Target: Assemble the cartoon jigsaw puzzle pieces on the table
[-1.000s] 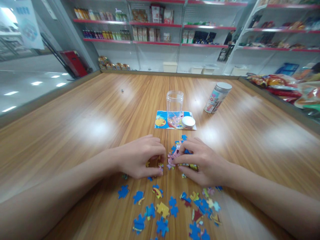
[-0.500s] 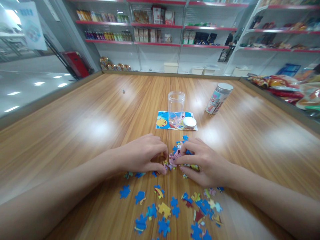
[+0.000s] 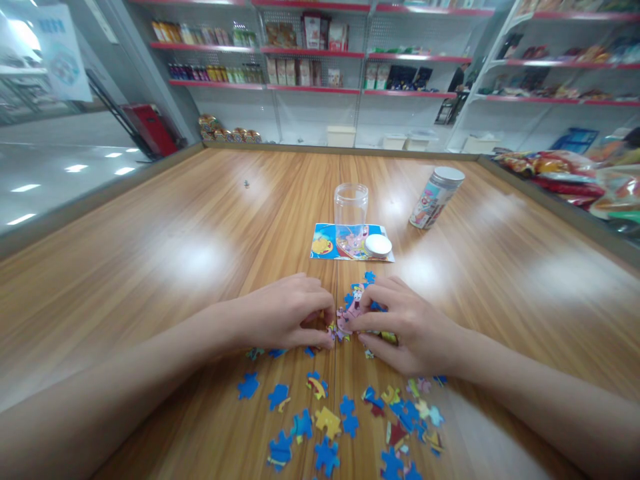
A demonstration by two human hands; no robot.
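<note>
My left hand (image 3: 283,313) and my right hand (image 3: 407,327) rest on the wooden table (image 3: 165,253), fingertips meeting over a small joined cluster of pink and blue puzzle pieces (image 3: 350,310). The left fingers are curled and pinch a small piece (image 3: 330,328) against the cluster's left side. With bent fingers, the right hand holds the cluster from the right. Several loose blue, yellow and red puzzle pieces (image 3: 330,420) lie scattered in front of both hands. Beyond the hands lies a picture card (image 3: 325,241), with an empty clear jar (image 3: 351,210) and a white lid (image 3: 377,246) on it.
A printed can with a white lid (image 3: 434,197) stands at the right rear of the table. Coloured bags (image 3: 560,170) are piled at the far right edge. Store shelves (image 3: 310,50) line the back wall. A tiny dark object (image 3: 245,183) lies far left.
The left hand has slid slightly right, bringing its piece against the cluster. The right hand has barely moved.
</note>
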